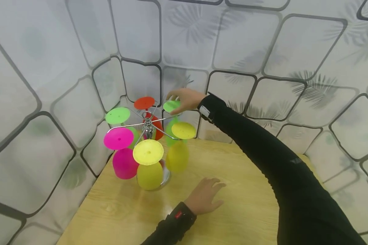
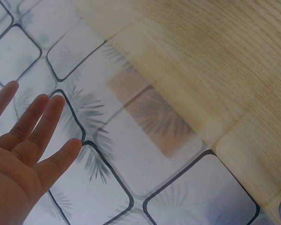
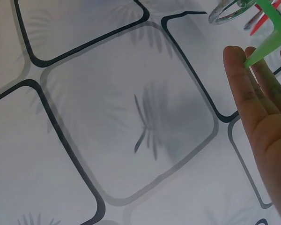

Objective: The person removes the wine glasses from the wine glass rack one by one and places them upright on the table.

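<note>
A chrome stemware rack (image 1: pixel 148 126) carries colourful plastic goblets upside down, their round feet uppermost and bowls hanging below. My right hand (image 1: pixel 187 99) reaches to the back right of the rack and holds a green goblet (image 1: pixel 171 106) by its foot, thumb at the near side. In the right wrist view the edge of the green goblet's foot (image 3: pixel 271 40) lies between the fingers of the right hand (image 3: pixel 271 126). Low over the table, my left hand (image 1: pixel 204 197) is empty, fingers spread and relaxed; the left wrist view shows the hand (image 2: pixel 18 152) from the palm side.
Around the rack hang a red goblet (image 1: pixel 144 102), another green goblet (image 1: pixel 118 115), a magenta goblet (image 1: pixel 119 138) and two yellow ones, the front yellow goblet (image 1: pixel 148 152) nearest. The wooden table (image 1: pixel 239 204) meets patterned curtain-like walls (image 1: pixel 190 34) behind and at the sides.
</note>
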Demonstrator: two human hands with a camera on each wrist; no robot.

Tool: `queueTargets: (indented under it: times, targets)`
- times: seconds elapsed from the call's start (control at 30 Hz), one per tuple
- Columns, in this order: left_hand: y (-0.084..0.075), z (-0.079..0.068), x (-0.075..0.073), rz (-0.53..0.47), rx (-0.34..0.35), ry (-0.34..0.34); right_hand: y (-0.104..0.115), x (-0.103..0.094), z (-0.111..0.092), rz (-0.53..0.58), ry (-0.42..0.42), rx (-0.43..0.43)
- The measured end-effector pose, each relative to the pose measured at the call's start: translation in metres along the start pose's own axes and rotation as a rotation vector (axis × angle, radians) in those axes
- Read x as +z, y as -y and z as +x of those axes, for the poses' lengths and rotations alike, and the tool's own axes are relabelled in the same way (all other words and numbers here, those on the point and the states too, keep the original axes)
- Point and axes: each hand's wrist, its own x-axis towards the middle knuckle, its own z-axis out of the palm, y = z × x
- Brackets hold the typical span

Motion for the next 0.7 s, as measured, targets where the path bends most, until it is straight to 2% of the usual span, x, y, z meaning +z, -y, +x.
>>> queueTargets:
  times: [0.2,0.4,0.57,0.7]
  targets:
    - [0.002,-0.002,0.005,0.001,-0.038,0.016,0.012,0.005,0.013,0.020,0.003,-0.052]
    - [0.008,-0.005,0.011,-0.014,-0.075,0.015,0.015,0.006,0.028,0.040,0.001,-0.041]
    - [0.011,-0.007,0.013,0.003,-0.082,-0.005,0.008,0.007,0.038,0.030,-0.007,-0.008]
    - [0.013,-0.009,0.015,-0.001,-0.071,-0.028,-0.010,0.010,0.045,0.014,-0.011,0.025]
